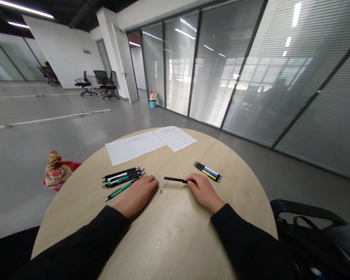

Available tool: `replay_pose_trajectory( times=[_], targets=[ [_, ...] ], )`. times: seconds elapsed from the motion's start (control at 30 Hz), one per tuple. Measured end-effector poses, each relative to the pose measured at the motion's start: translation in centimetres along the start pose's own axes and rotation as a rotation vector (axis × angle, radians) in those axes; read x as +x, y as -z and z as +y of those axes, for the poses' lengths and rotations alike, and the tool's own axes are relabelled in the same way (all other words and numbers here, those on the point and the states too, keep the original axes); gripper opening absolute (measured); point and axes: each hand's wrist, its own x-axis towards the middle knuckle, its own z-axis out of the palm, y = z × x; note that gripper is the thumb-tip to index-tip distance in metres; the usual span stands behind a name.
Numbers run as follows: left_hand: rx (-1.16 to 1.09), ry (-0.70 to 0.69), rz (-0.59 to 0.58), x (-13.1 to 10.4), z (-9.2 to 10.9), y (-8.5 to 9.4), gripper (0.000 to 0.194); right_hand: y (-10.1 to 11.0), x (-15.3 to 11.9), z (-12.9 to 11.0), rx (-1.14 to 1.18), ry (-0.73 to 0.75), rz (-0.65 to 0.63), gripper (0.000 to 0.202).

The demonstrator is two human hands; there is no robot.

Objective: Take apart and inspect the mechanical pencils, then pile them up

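Note:
My right hand (202, 191) pinches a black pen (175, 179) by one end between thumb and fingers, its thin tip pointing left just above the round table (175, 241). My left hand (141, 193) lies on the tabletop, fingers together and curled under; whatever they hold, if anything, is hidden. Right beside it is a green-and-black pen (121, 191), set at a slant. Behind that, several black, white and green pens (122, 177) lie side by side. Beyond my right hand is a small group of pens (207, 171) with white, blue and yellow barrels.
Two printed sheets, a left sheet (134, 147) and a right sheet (175, 138), lie at the table's far side. A small dark spot (161, 191) shows between my hands. A red and beige bag (58, 171) is on the floor at left. A black chair armrest (306, 212) stands at right.

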Motion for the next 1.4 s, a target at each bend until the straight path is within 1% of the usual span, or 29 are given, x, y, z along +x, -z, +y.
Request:
replay_pose_trajectory(
  times=[0.23, 0.4, 0.53, 0.67, 0.83, 1.07, 1.2, 1.4],
  targets=[
    [0.002, 0.038, -0.011, -0.3, -0.3, -0.3, 0.020, 0.0, 0.0, 0.1, -0.010, -0.006, -0.007, 0.015],
    [0.006, 0.059, -0.031, -0.5, -0.2, -0.3, 0.020, 0.0, 0.0, 0.0, -0.018, -0.005, -0.010, 0.014],
    [-0.014, 0.041, -0.006, -0.7, -0.3, -0.6, 0.022, 0.0, 0.0, 0.0, -0.014, -0.006, -0.009, 0.014],
    [-0.029, 0.053, 0.005, -0.8, -0.3, -0.7, 0.025, 0.0, 0.0, 0.1, -0.008, -0.001, 0.000, 0.014],
    [-0.098, 0.064, 0.065, -0.6, -0.3, -0.8, 0.025, 0.1, 0.0, -0.1, -0.005, 0.008, 0.011, 0.015],
    [-0.168, 0.091, 0.158, -0.4, -1.0, -1.8, 0.023, 0.1, 0.0, -0.1, -0.011, 0.024, 0.011, 0.015],
    [-0.204, 0.105, 0.160, -0.4, -1.2, -1.9, 0.020, 0.1, -0.1, -0.3, -0.014, 0.049, -0.004, 0.017],
    [-0.237, 0.144, 0.154, -0.4, -0.7, -1.5, 0.017, 0.0, -0.2, -0.4, -0.012, 0.073, -0.017, 0.016]
  ],
)
